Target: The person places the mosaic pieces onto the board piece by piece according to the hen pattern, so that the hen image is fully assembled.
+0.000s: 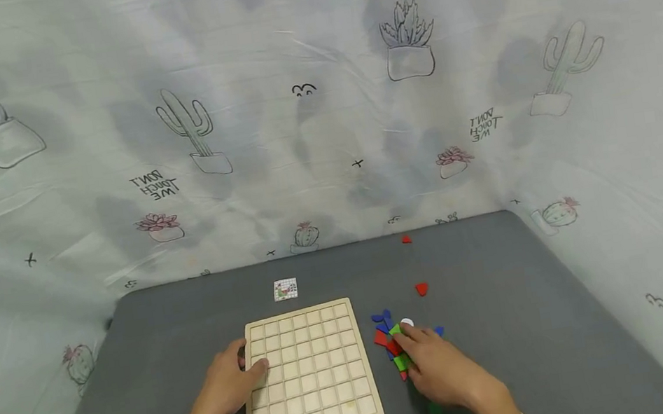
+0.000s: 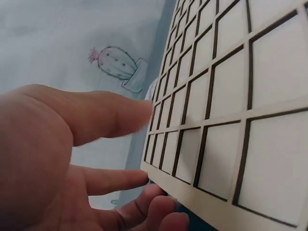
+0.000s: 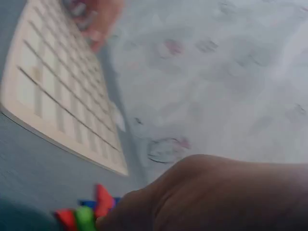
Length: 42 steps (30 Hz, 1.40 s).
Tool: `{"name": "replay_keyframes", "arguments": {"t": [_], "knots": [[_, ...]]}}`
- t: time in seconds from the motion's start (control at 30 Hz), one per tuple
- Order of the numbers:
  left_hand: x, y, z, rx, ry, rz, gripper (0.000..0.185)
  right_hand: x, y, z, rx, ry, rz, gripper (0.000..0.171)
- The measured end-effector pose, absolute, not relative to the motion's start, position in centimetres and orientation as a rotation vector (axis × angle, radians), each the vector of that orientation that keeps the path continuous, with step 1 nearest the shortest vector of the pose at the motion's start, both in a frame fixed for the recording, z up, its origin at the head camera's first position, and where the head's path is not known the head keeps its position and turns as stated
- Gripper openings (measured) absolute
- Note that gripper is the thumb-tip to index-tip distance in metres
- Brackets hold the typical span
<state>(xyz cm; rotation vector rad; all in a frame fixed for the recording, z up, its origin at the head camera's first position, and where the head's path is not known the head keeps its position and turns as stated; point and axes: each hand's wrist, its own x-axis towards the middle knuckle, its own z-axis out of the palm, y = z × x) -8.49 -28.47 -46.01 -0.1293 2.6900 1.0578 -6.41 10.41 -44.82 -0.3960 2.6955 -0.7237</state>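
Note:
A pale wooden board [image 1: 307,373] with a grid of square cells lies on the table. My left hand [image 1: 231,380] is at its left edge, the thumb above the outer cells. In the left wrist view, the other fingers [image 2: 115,179] are beside and below the rim, the forefinger touching it. Right of the board, my right hand [image 1: 445,364] rests over a loose pile of small flat coloured pieces, its fingertips among them. A red piece [image 1: 381,337], a green piece [image 1: 400,361] and a blue piece [image 1: 387,314] show there; the palm hides others.
A small printed picture card [image 1: 285,289] lies behind the board. Two red pieces [image 1: 422,289] lie apart toward the back of the grey table [image 1: 509,295]. A white round piece [image 1: 407,322] is by the pile. A cactus-print cloth [image 1: 321,130] hangs around the table.

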Motion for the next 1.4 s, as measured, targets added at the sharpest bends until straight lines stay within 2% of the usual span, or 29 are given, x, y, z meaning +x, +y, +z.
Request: {"name": "replay_keyframes", "arguments": {"t": [0.17,0.33,0.57,0.73,0.93,1.03,1.17,1.4], "knots": [[-8.7,-28.5,-46.2,-0.148,2.677,1.119,0.081,-6.3,9.5,-46.0,-0.349,2.847,-0.624,0.052],[-8.8,-28.8,-46.2,-0.144,2.691,1.145,0.082,-5.4,9.1,-46.3,-0.437,2.875,-0.653,0.046],[-8.9,-29.0,-46.1,-0.149,2.716,1.104,0.081,-5.2,8.8,-46.7,-0.346,2.965,-0.584,0.05],[-8.9,-29.0,-46.1,-0.152,2.73,1.085,0.081,-6.3,8.1,-46.7,-0.369,2.973,-0.605,0.057],[-8.9,-28.8,-46.0,-0.145,2.724,1.084,0.08,-6.7,8.4,-46.1,-0.285,2.927,-0.554,0.049],[-9.0,-28.8,-45.9,-0.151,2.742,1.08,0.079,-7.1,8.4,-46.0,-0.315,2.946,-0.561,0.051],[-9.0,-28.7,-45.9,-0.171,2.753,1.07,0.078,-8.3,8.6,-46.2,-0.357,2.951,-0.555,0.054],[-8.8,-28.5,-46.2,-0.186,2.755,1.072,0.078,-11.4,10.7,-45.7,-0.375,2.917,-0.557,0.049]]}}
